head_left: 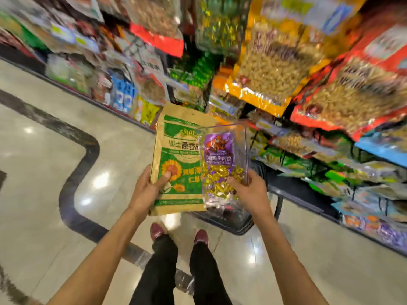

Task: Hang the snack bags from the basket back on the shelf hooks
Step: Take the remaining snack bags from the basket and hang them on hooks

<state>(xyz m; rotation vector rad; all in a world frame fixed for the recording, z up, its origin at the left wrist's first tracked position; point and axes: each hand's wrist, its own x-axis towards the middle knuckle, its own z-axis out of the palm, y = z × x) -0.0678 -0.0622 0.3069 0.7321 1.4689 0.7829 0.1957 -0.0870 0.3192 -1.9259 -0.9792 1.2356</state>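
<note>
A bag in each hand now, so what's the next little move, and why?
Probably raise the clear purple-label bag, pinched by the right hand, toward the shelf on that side. Both bags are held above the basket, neither hung yet; the left hand grips the brown sunflower bag. The blur hides the hooks.

The sunflower-seed bag (176,168) is made of matt brown paper, printed in green. The candy bag (226,150) is formed of clear, glossy plastic film, and shiny gold foil wrappers (218,179) are seen through it. The hanging packs (271,62) are wrapped in glossy film. The floor (44,161) is laid in smooth, polished, light-reflecting tile. The basket (233,225) looks dark and matt.
</note>
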